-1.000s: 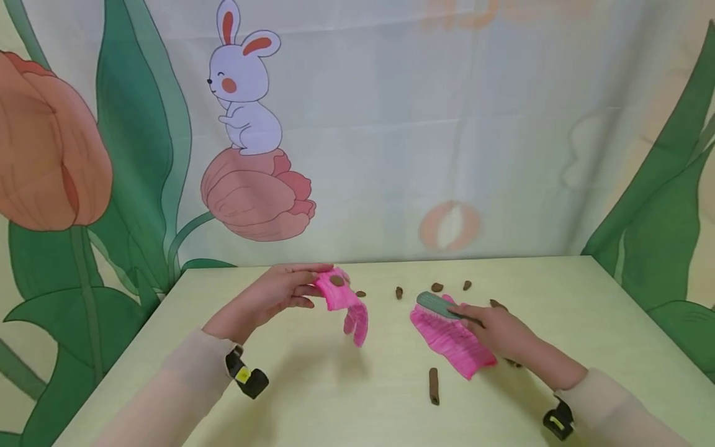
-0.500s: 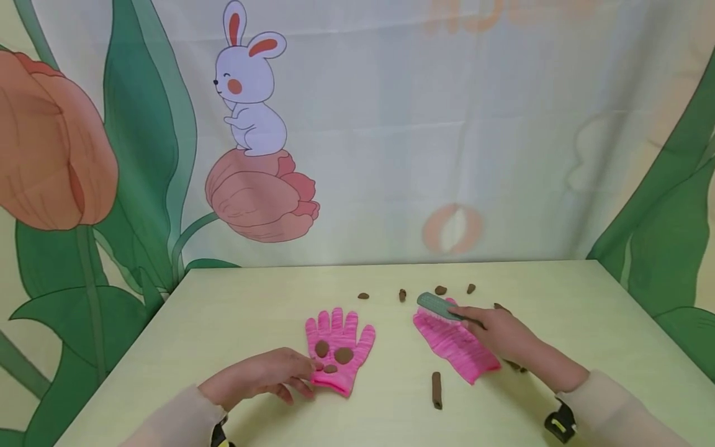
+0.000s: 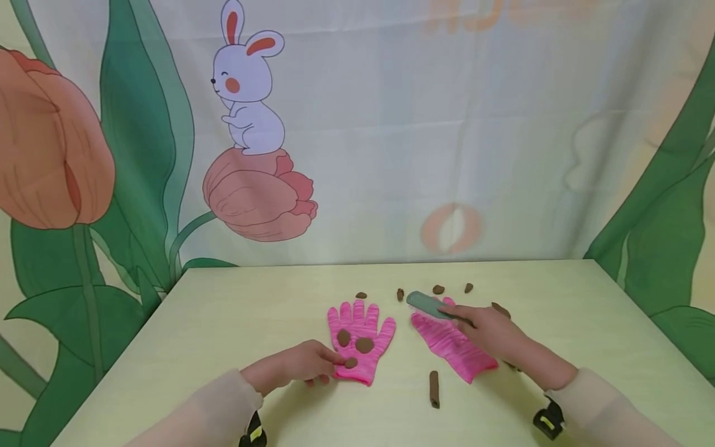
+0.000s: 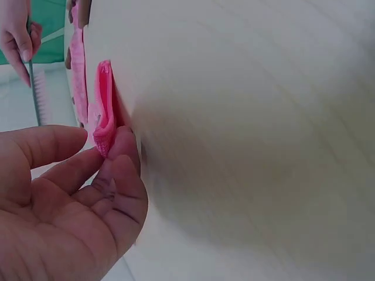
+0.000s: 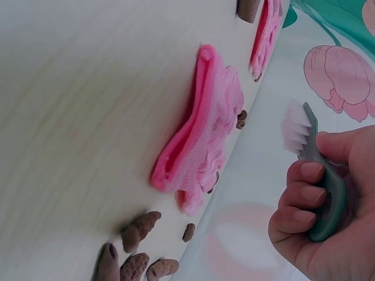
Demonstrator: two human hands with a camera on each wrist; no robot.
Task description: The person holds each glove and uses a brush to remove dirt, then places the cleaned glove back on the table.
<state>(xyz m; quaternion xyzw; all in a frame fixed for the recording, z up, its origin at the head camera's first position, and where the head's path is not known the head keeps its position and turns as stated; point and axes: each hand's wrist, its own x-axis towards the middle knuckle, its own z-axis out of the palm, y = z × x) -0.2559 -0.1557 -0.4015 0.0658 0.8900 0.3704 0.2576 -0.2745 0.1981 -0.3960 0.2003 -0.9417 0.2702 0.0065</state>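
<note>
My left hand pinches the cuff's left edge of a pink knit glove, which lies flat with its fingers pointing away. Brown dots, two large and one small, sit on this glove. In the left wrist view the cuff meets my fingertips. My right hand grips the dark handle of a green brush, held above a second pink glove. The right wrist view shows pale bristles raised clear of that glove, whose fingers look bunched or folded.
A brown stick-like piece lies between the gloves, nearer the front. Small brown lumps are scattered behind them, with more lumps beside the right glove. A printed curtain hangs behind the table.
The dotted glove, first lifted and drooping from my left hand, was laid flat, then shifted right and slightly away. My right hand still holds the brush, its head now slightly farther left.
</note>
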